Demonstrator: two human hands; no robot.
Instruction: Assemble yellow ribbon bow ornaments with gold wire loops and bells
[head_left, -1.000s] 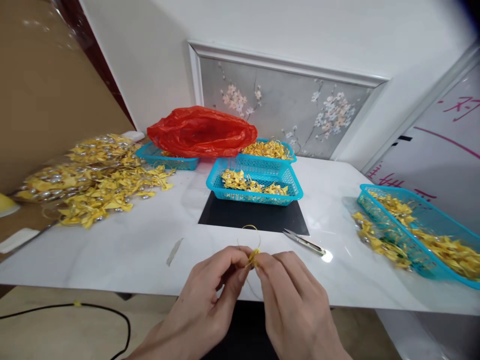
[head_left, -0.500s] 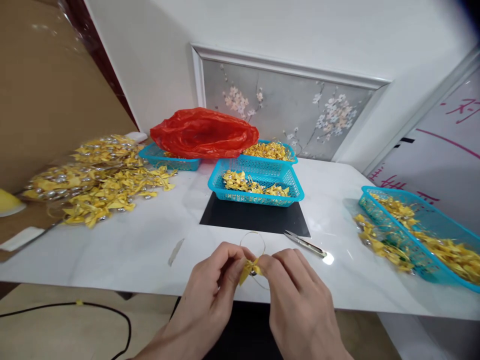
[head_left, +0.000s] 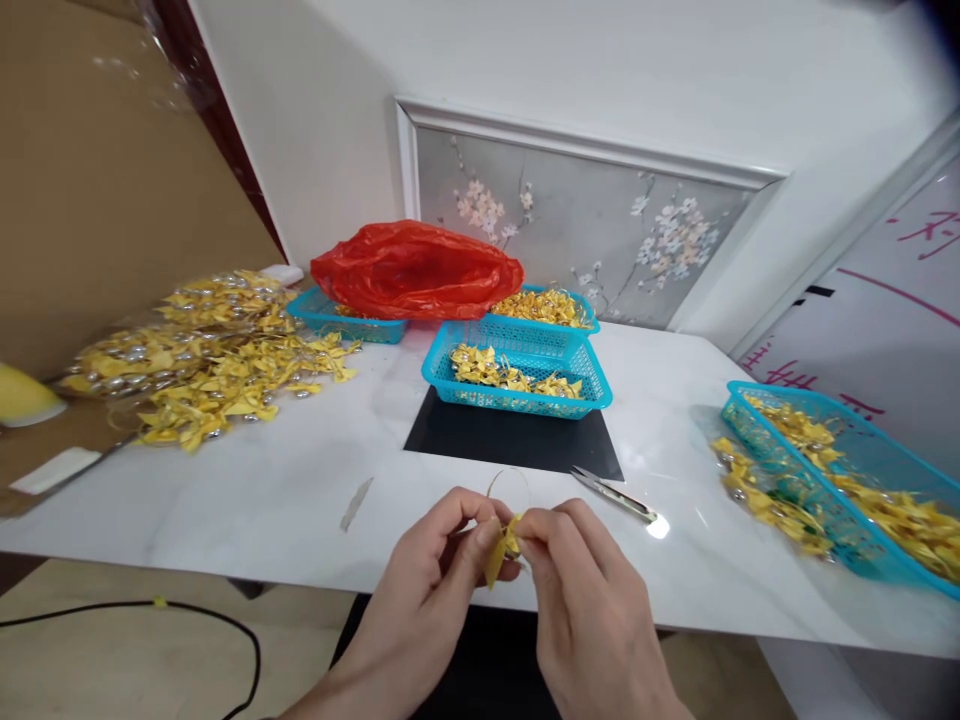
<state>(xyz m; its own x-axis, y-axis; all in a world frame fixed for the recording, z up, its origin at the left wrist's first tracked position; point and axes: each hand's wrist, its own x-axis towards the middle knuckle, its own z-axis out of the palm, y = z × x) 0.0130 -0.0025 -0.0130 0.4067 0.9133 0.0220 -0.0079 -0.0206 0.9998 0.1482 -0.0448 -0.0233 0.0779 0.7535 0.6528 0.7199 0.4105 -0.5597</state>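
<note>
Both hands — left hand [head_left: 435,590] and right hand [head_left: 592,600] — pinch the small yellow folded-paper ornament [head_left: 501,545]; its thin gold thread loop [head_left: 508,487] now stands upright, and the paper has swung downward.

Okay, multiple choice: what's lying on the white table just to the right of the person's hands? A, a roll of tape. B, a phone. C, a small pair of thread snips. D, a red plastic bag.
C: the thread snips lie on the table just right of the right hand, at the edge of the black mat; the red plastic bag sits far back.
</note>
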